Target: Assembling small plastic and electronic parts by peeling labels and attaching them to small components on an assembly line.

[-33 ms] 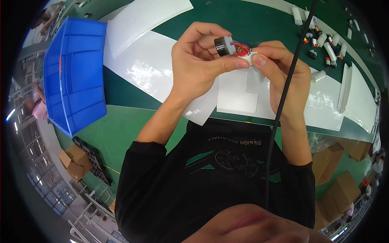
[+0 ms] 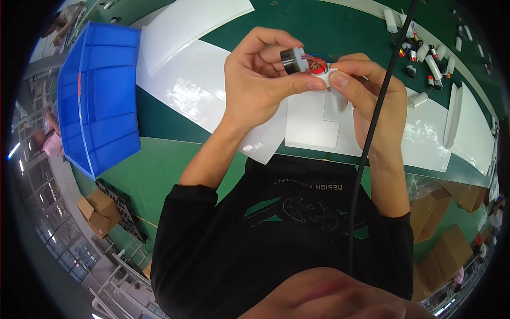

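Above the table, both hands hold a small wired assembly. Its dark cylinder with a pale collar (image 2: 293, 60) lies by the curled fingers of my left hand (image 2: 254, 87), whose thumb presses on the white plastic part (image 2: 325, 78). Thin red and blue wires run from the collar to a red round piece (image 2: 319, 66) between the hands. My right hand (image 2: 372, 90) pinches the white part between thumb and forefinger. A whitish translucent tube shape (image 2: 338, 101) shows just under the right thumb; whether it joins the white part I cannot tell.
White sheets (image 2: 186, 85) cover much of the green table (image 2: 319, 26). A blue bin (image 2: 103, 95) stands at the left. Several white tubes and red-and-black parts (image 2: 425, 53) lie far right. A black cable (image 2: 378, 106) hangs across the view before my right arm. Cardboard boxes (image 2: 446, 252) stand at lower right.
Hardly anything differs: the hands keep the same grip, and the translucent tube shape under my right thumb shows a little more plainly.
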A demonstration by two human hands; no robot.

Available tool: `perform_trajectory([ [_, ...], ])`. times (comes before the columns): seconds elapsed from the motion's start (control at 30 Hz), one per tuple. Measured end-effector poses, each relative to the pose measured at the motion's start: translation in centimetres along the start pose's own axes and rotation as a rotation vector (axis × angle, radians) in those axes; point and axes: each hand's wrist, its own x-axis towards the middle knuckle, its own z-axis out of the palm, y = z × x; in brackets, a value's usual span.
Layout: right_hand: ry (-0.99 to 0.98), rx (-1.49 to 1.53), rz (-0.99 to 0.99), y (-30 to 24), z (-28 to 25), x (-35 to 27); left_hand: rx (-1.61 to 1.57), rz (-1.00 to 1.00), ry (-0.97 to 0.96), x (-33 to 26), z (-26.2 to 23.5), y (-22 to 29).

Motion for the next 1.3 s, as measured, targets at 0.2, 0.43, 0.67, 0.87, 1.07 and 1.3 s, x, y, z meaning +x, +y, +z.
perform_trajectory([
  [0.2,-0.365,0.218,0.318,0.1,-2.1,3.0,-0.14,0.048,-0.349,1.0,-1.0,1.1],
  [0.43,-0.349,0.033,-0.041,3.2,-1.7,3.1,0.178,0.021,0.113,6.9,-4.6,5.9],
  [0.67,-0.727,-0.443,-0.125,3.4,0.6,1.3,1.443,0.321,0.911,16.6,-21.9,10.1],
  [0.87,-0.636,-0.601,-0.248,2.4,-0.1,1.4,1.747,-0.022,0.894,22.9,-29.8,6.4],
  [1.07,-0.603,-0.668,-0.361,2.4,0.2,1.9,1.777,-0.452,0.76,24.9,-34.6,4.8],
  [1.3,-0.41,-0.036,0.188,2.7,-1.0,2.4,0.605,0.124,0.39,21.4,-20.2,6.3],
])
